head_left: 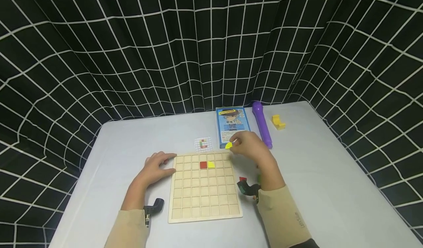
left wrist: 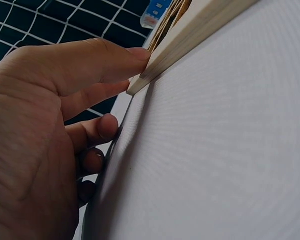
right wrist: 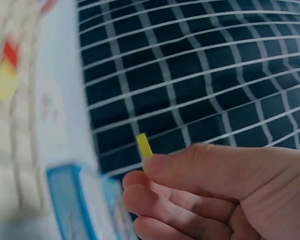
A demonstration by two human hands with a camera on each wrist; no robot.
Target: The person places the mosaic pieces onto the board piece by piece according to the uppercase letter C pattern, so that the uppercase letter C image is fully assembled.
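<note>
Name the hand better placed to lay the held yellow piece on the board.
Probably the right hand, which pinches that yellow piece; the left hand touches the board and holds no piece.

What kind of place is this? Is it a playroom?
Maybe a little corner set up for tabletop play; I can't tell which room. There's a white-covered table, black gridded cloth hanging around it, and a wooden grid board with colored tiles.
</note>
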